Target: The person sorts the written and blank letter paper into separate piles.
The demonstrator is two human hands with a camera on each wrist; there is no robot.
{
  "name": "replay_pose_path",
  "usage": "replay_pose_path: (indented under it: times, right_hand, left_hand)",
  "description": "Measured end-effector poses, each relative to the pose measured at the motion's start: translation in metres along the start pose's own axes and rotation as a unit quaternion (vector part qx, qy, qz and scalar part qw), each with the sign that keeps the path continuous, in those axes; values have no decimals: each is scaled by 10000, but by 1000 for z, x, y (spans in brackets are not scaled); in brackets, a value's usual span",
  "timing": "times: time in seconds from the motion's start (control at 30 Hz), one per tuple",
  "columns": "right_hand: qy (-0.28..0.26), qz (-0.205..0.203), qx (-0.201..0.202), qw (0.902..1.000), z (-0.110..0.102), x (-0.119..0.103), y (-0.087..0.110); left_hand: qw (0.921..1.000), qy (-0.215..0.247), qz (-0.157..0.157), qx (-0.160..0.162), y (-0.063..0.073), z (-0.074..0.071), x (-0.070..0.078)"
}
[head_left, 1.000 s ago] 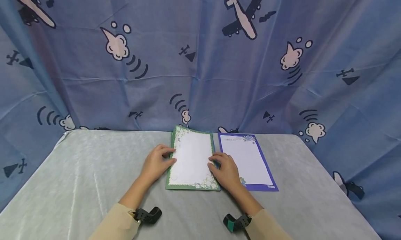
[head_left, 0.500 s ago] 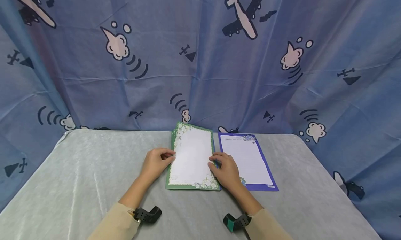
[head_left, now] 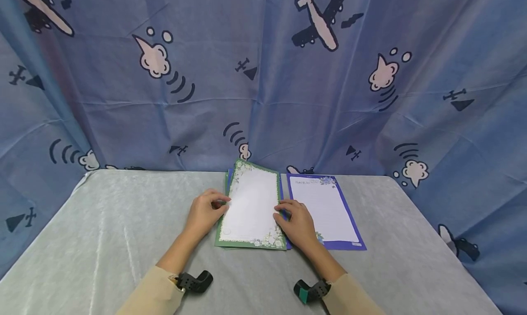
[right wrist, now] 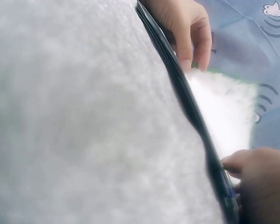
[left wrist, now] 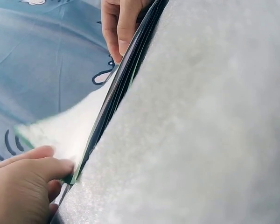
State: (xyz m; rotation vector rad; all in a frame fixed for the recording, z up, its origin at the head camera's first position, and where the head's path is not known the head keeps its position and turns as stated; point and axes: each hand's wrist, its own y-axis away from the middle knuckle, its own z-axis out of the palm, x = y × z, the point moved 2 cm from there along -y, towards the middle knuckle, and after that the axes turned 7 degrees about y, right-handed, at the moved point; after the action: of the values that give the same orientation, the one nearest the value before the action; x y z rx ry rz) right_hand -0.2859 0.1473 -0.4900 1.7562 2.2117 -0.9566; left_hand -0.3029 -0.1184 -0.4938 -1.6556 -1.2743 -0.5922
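A stack of green-bordered writing paper [head_left: 253, 203], printed with white flowers, lies at the middle of the table in the head view. My left hand [head_left: 206, 210] pinches the top sheet at its left edge. That sheet [left wrist: 67, 128] bends up off the stack in the left wrist view, its far corner raised. My right hand [head_left: 295, 221] grips the stack's right edge between thumb and fingers; its thumb lies on top in the right wrist view. Purple-blue edges show beneath the top sheet at both sides. The sheet sits askew, tilted clockwise over those below.
To the right lies a purple-bordered sheet [head_left: 323, 210] with blue flowers and faint writing near its top. A pale cloth covers the table [head_left: 136, 214]. Behind it hangs a blue curtain [head_left: 206, 77] with airplane prints. Each wrist wears a black strap camera [head_left: 195, 283].
The top sheet has turned slightly clockwise, its lower end shifting left and its top left corner moving right. A purple-blue edge now shows at upper left. The right hand stays put.
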Motion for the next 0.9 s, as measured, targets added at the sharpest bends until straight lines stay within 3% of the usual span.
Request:
replay_pose_path:
  times: [0.3,0.67,0.9]
  right_hand:
    - [-71,-37,48,10000,1,1,0]
    - [-334,188,57,9992,-2,3,-2]
    - [-1040,343,411,9931,-3,6,-1]
  left_hand:
    - [9992,-84,-228,-308,0,1,-1]
    - [9913,863,-978,-202,-2,1,-4]
    - [9877,1073,-1126,-146,-3,0,-4]
